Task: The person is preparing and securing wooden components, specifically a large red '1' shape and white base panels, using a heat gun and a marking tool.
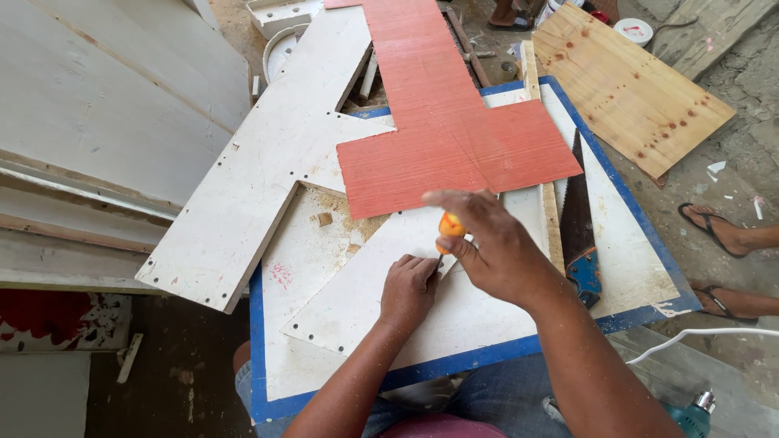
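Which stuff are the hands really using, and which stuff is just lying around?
In use:
- screwdriver, gripped by right hand
- white board, pressed under left hand

Lying about:
- handsaw
- red sheet
- plywood panel
- electric drill

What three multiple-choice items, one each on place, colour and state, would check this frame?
1. Where does the handsaw lie?
A. on the white board with the blue edge, right of the hands
B. on the ground by the sandals
C. on the red sheet

2. What colour is the handle of the screwdriver?
A. green
B. orange-yellow
C. black

3. What is the right hand doing?
A. resting open on the plywood
B. lifting the saw
C. closed on the screwdriver handle

Answers: 1 A, the saw rests on that board beside the right hand. 2 B, the handle shows orange-yellow under the fingers. 3 C, the fingers wrap the handle while the left hand is bunched at its tip.
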